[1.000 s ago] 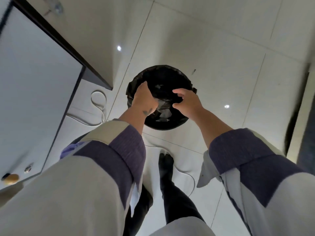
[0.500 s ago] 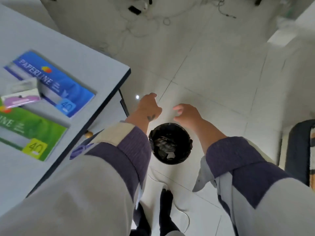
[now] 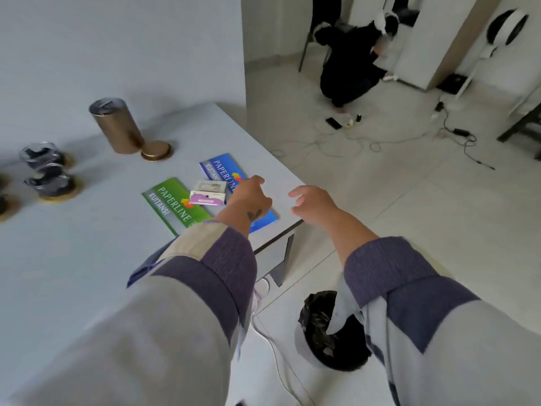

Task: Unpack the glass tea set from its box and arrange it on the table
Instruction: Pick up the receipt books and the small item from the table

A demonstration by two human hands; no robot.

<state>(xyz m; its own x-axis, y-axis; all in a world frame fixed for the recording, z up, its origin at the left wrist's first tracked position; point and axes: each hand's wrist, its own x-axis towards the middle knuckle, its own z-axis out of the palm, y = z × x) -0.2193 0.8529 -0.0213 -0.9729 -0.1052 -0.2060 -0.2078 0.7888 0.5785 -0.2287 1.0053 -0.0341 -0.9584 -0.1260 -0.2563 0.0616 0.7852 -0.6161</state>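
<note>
Two glass tea cups [image 3: 48, 171] stand on round wooden coasters at the far left of the grey table [image 3: 87, 259], with more coasters cut off by the left edge. A gold cylindrical canister [image 3: 117, 126] stands behind them, its round lid [image 3: 156, 150] lying beside it. My left hand [image 3: 250, 197] hovers empty over the blue booklet near the table's right edge, fingers loosely curled. My right hand [image 3: 311, 200] hangs empty over the table corner, fingers apart. No box is in view.
A green booklet [image 3: 172, 206], a blue booklet [image 3: 225, 174] and small packets [image 3: 208, 193] lie on the table. A black-lined bin [image 3: 330, 332] stands on the floor by the table's corner. A crouching person [image 3: 351, 60], cables and a fan stand occupy the far floor.
My view has swung up from the bin to the table. Both hands have lifted away from the bin's rim and now hover empty over the table's right edge.
</note>
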